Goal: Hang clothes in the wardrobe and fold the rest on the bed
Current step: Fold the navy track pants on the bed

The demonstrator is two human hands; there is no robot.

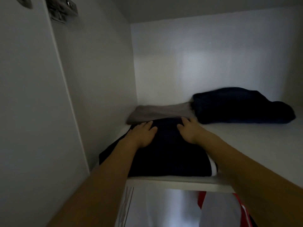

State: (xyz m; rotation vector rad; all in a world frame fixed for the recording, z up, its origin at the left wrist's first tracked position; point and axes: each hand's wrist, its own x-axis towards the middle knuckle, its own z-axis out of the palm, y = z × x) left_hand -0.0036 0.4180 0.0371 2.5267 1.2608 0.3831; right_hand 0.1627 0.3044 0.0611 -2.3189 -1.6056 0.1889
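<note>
- The dark folded garment [165, 153] lies flat on the upper shelf [229, 145] of the wardrobe, in the left part, and its near edge reaches almost to the front lip of the shelf.
- Its long axis seems to go from the front lip toward the back wall, a little slanted to the left; the far end lies partly over a grey folded cloth [157, 112]. A white band shows at its near right corner.
- The left hand [144, 135] rests on top of the garment at its far left side, fingers straight and slightly apart, pointing into the shelf.
- The right hand [188, 130] rests on the far right side in the same manner, fingers straight and a little spread; the fingertips reach near the grey cloth.
- I judge that both palms press flat so the fold does not open while the garment is pushed deeper or smoothed; nothing is pinched.
- Behind and to the right, a second dark bundle [242, 107] lies against the back wall, just beside the grey cloth and apart from the hands.
- Under the shelf, hanging clothes [218, 208] in white and red are visible, so the hanging part looks at least partly done.
- At the top left a metal hinge [62, 10] sits on the side panel.
</note>
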